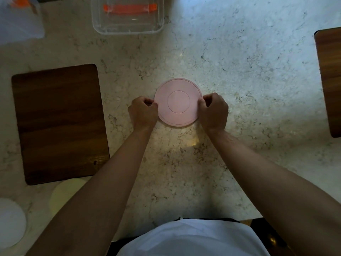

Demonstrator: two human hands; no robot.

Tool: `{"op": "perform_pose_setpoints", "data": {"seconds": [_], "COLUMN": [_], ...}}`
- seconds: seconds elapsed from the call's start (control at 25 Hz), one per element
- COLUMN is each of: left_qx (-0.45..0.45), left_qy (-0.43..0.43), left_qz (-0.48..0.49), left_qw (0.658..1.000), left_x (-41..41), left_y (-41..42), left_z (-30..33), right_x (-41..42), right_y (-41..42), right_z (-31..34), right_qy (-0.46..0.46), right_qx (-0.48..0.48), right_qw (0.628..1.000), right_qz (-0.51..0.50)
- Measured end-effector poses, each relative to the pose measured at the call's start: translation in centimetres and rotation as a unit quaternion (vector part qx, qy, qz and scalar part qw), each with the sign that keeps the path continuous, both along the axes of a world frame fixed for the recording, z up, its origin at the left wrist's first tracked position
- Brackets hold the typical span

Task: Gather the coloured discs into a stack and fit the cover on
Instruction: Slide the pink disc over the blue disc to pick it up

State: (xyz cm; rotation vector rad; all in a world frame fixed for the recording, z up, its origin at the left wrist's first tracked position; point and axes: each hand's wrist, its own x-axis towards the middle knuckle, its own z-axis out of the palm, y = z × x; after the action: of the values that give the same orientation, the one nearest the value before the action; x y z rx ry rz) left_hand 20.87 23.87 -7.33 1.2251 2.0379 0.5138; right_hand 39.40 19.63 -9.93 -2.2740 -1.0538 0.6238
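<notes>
A pink disc (178, 93) with a raised inner ring lies flat on the marble counter at the centre. My left hand (143, 112) pinches its left rim with curled fingers. My right hand (214, 111) pinches its right rim the same way. Whether other discs lie under the pink one is hidden. A pale yellow disc (62, 195) rests near the counter's front left, partly behind my left forearm. A white disc (11, 221) sits at the far left front edge.
A dark wooden board (59, 122) lies left of the pink disc. Another wooden board (330, 80) is at the right edge. A clear plastic box (129, 28) with an orange handle stands at the back, and a second clear container (20, 21) at back left.
</notes>
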Motion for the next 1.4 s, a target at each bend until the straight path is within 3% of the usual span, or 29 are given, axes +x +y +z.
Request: {"op": "perform_pose_setpoints", "data": {"seconds": [0.56,0.8,0.96,1.2,1.4], "left_qx": [-0.004,-0.012,-0.066,-0.082,-0.094], "left_qy": [0.091,0.060,0.040,-0.011,-0.009], "left_qz": [-0.016,0.060,0.042,0.055,0.046], "left_qw": [0.996,0.996,0.996,0.995,0.994], "left_x": [1.4,2.2,2.2,1.7,-0.4], "left_y": [0.0,0.1,0.6,0.1,-2.8], "left_z": [0.1,0.7,0.6,1.8,2.3], "right_x": [-1.0,-0.1,0.2,-0.1,-1.1], "right_y": [0.7,2.5,2.2,0.3,-2.1], "right_z": [0.7,2.2,2.7,3.5,4.1], "right_qy": [-0.013,0.051,0.062,0.112,0.137], "right_qx": [-0.057,-0.126,-0.125,-0.128,-0.117], "right_qw": [0.997,0.990,0.990,0.985,0.984], "right_qz": [-0.047,-0.036,-0.007,-0.043,0.011]}}
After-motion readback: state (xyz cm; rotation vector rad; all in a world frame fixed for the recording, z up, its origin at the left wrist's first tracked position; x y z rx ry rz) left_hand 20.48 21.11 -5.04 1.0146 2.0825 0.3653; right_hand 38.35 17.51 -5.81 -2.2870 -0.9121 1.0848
